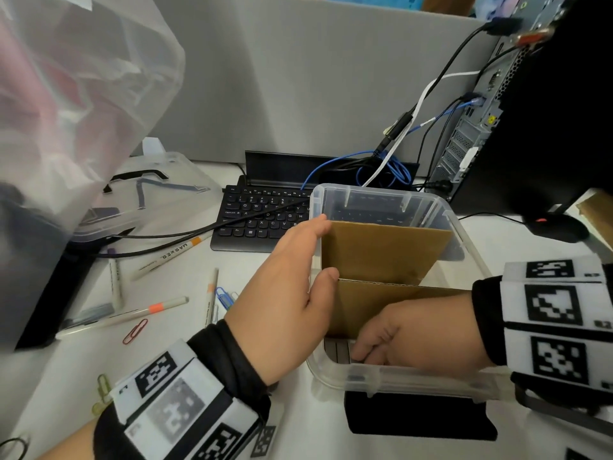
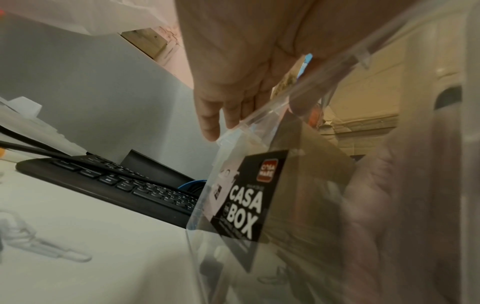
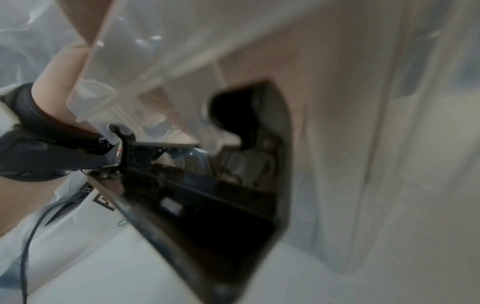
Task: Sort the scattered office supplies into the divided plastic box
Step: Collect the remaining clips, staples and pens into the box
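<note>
Placing step, by the look of it: the right hand [image 1: 408, 340] is down inside the near section of the clear box [image 1: 471, 250], fingers [image 1: 360, 355] curled w/ tips at some dark flat items [image 1: 338, 350] on the bottom; can't tell if it grips one or has just let go. The left hand [image 1: 292, 287] steadies the box from outside, palm on its left wall, fingers straight along the rim, thumb hooked over by the cardboard dividers [image 1: 381, 254]. Box sits mid-worktop [image 1: 205, 376], in front of the keyboard [image 1: 258, 217]. Markers [image 1: 132, 315], paper clips [image 1: 135, 331] etc. lie loose left of it. Next, probably: right hand comes out empty, reaches across for a marker or clip, picks its section w/o knocking the dividers.
</note>
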Demonstrator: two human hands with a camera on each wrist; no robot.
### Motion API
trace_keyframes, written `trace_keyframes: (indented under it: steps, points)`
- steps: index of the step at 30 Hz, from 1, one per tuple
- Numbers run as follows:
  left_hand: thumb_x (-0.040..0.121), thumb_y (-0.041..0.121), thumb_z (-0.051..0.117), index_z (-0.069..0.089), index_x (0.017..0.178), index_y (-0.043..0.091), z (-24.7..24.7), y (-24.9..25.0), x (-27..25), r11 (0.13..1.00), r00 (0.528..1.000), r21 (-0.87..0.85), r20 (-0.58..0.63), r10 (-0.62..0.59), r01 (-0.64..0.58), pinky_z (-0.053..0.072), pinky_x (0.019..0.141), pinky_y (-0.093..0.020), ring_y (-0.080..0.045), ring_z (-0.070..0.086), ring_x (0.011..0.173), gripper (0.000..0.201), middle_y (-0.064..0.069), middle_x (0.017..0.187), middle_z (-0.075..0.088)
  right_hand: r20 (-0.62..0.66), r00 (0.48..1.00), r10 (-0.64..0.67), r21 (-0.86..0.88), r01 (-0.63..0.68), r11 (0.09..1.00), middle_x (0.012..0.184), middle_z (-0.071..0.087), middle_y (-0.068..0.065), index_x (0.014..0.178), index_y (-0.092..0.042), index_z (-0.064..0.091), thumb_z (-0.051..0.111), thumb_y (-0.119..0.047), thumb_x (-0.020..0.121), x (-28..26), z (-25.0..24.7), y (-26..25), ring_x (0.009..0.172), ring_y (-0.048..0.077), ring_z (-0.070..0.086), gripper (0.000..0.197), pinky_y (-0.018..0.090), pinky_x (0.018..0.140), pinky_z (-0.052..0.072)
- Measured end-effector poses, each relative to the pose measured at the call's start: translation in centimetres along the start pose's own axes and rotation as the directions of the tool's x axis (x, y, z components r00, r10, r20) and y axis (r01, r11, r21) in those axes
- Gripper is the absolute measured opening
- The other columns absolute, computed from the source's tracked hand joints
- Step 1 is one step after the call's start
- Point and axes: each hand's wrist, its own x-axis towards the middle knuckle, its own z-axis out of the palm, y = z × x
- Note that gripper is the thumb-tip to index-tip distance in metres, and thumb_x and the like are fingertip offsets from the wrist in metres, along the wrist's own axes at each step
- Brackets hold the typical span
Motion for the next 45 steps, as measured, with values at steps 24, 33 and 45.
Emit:
trace_keyframes:
  steps: [24, 33, 45]
  points:
    - [0.093, 0.038, 0.046, 0.060, 0.124, 0.021, -3.9, 1.7, -4.9, 0.992, 0.989, -0.013, 0.077, -0.126, 0.127, 0.044, 0.097, -0.024, 0.001, 0.056, 0.107, 0.037, 0.013, 0.116, 0.062, -0.386, 0.813, -0.436, -0.383, 0.289, 0.877, 0.079, 0.065, -0.019, 0.085, -0.033, 0.067, 0.058, -0.035, 0.091, -6.3, 2.5, -2.9, 0.077, 0.001, 0.059, 0.012, 0.018, 0.073, 0.048]
    - [0.095, 0.022, 0.052, 0.065, 0.102, 0.024, -9.3, -0.9, -9.4, 0.901, 0.934, 0.300, 0.069, -0.349, 0.315, 0.043, 0.076, -0.010, -0.002, 0.059, 0.091, 0.015, 0.013, 0.097, 0.064, -0.508, 0.704, -0.496, -0.545, 0.183, 0.818, 0.079, 0.062, -0.015, 0.082, -0.031, 0.063, 0.058, -0.027, 0.090, -7.1, 4.1, -3.8, 0.076, 0.001, 0.055, 0.011, 0.020, 0.073, 0.046]
    - [0.086, 0.007, 0.048, 0.056, 0.089, 0.024, -12.6, -4.6, -13.0, 0.538, 0.743, 0.619, -0.114, -0.659, 0.572, 0.046, 0.082, -0.024, -0.016, 0.055, 0.091, 0.020, 0.001, 0.103, 0.061, -0.510, 0.657, -0.555, -0.517, 0.282, 0.808, 0.098, 0.056, 0.001, 0.103, -0.015, 0.065, 0.050, -0.007, 0.088, -2.6, 10.7, -11.1, 0.089, 0.018, 0.051, 0.022, 0.024, 0.076, 0.039]
